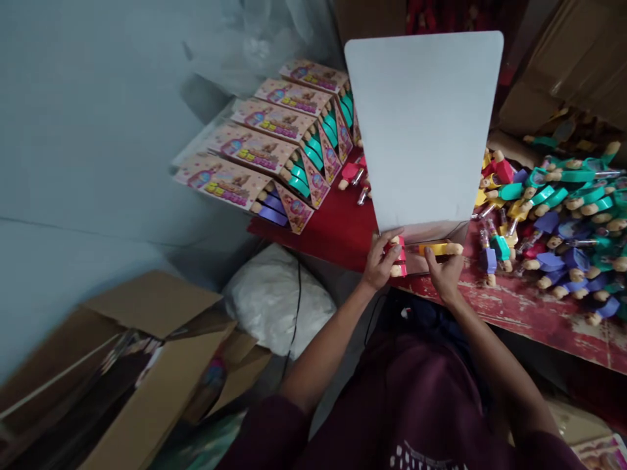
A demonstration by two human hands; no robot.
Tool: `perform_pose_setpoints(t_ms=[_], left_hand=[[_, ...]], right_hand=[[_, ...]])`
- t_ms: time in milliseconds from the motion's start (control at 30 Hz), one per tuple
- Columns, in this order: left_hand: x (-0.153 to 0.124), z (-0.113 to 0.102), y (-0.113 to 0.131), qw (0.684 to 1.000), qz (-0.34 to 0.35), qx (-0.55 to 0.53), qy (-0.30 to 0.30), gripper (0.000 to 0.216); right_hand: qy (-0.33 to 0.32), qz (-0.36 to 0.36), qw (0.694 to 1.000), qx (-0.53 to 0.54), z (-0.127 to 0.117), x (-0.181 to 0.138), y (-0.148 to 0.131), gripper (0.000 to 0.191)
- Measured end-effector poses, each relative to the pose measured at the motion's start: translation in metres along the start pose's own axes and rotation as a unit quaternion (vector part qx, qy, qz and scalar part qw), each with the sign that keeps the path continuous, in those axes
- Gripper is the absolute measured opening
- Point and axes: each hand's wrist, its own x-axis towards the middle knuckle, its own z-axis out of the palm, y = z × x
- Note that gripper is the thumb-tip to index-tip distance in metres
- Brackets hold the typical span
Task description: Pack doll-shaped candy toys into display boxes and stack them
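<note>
In the head view, an open cardboard display box [417,265] lies at the table's front edge, its tall white lid flap [425,130] standing up behind it. My left hand [381,262] grips the box's left end, with fingers curled beside red plastic toys [400,256] that have beige knobbed ends. My right hand [445,273] is closed around a yellow plastic toy [435,249], held lengthwise over the box with its beige end pointing right. The fingers under the box and toy are partly hidden.
Several filled, printed display boxes [255,147] stand in a row on the left of the red table [313,225]. Loose green, purple, red and yellow toys [578,222] are heaped at right. Below left are a white sack [279,294] and an open carton [151,300].
</note>
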Motion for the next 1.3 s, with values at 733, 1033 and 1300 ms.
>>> perform_pose_setpoints(t_ms=[733,1033,1300], left_hand=[[0.001,0.0,-0.004,1.0,0.005,-0.01,-0.002,0.05],[0.0,0.002,-0.002,1.0,-0.018,0.013,0.008,0.05],[-0.005,-0.001,0.002,1.0,0.0,0.004,0.023,0.057]], right_hand=[[-0.254,-0.075,0.929,-0.259,0.02,0.009,-0.042,0.055],[-0.043,-0.084,0.987,-0.133,-0.065,0.05,0.024,0.038],[0.003,0.18,0.934,-0.308,-0.119,0.172,0.095,0.039]])
